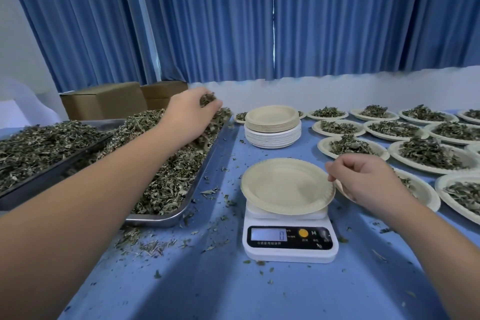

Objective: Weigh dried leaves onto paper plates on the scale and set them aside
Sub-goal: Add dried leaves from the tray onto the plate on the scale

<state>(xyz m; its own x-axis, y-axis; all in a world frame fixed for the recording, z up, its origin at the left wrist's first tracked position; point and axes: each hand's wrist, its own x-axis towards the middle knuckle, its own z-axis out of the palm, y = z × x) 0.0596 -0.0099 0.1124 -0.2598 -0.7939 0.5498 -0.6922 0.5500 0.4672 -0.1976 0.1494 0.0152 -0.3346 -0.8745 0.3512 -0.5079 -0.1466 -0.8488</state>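
An empty paper plate (283, 186) sits on the white digital scale (289, 241), whose display reads 0. My left hand (193, 109) reaches over the far end of the metal tray (197, 187) and grips a clump of dried leaves (207, 98) above the leaf pile (166, 179). My right hand (368, 179) hovers at the plate's right rim with fingers curled; whether it touches the rim or holds anything is unclear. A stack of unused paper plates (272, 125) stands behind the scale.
Several plates filled with leaves (428, 153) cover the table's right side. A second tray of leaves (39, 148) overlaps the first at the left. Cardboard boxes (104, 101) stand behind the trays. Loose leaf bits litter the blue tablecloth (207, 280). Blue curtains hang behind.
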